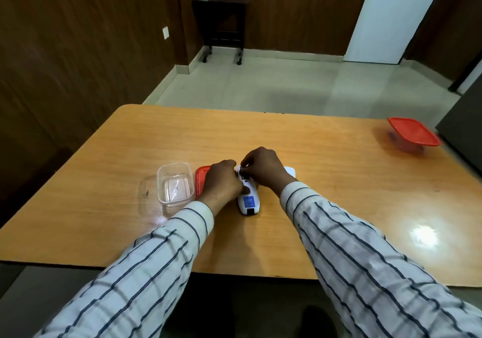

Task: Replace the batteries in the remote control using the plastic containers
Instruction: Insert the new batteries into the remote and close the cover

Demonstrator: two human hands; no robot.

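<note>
A white remote control (249,202) with a blue label lies back-up in the middle of the wooden table (326,181). My left hand (223,181) grips its left side. My right hand (263,167) pinches at the open battery bay near the remote's far end; what the fingertips hold is too small to tell. A white piece (290,171), maybe the battery cover, pokes out behind my right wrist. An open clear plastic container (175,187) stands left of the hands, and its red lid (200,181) lies flat between it and my left hand.
A second clear container with a red lid (413,134) sits at the table's far right, next to a dark upright surface (461,113). Beyond the table is tiled floor, a small black wheeled table (221,24) and wood-panelled walls.
</note>
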